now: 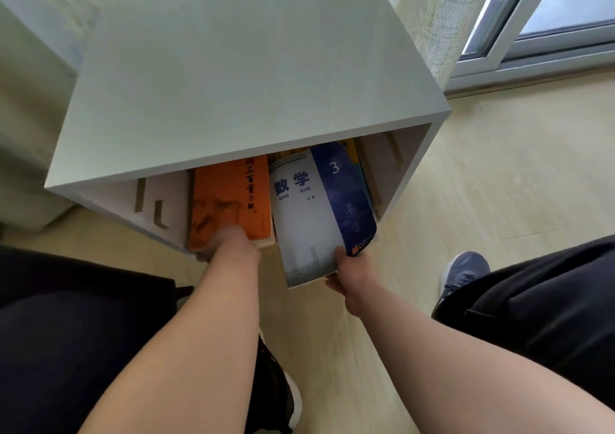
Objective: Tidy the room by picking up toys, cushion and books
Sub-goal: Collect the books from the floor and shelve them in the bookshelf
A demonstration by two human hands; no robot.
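Right hand: pinches lower corner of maths book, thumb on cover; book partly inside white cabinet. Left hand: at lower edge of orange book, same cabinet; fingers hidden, grip cannot be told.

Inside the pale grey cabinet: an orange book, beside it a white-and-dark-blue book with blue characters

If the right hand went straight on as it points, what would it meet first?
The right hand grips the maths textbook, which leads into the white cabinet; probably the books inside stop it first, depth unclear.
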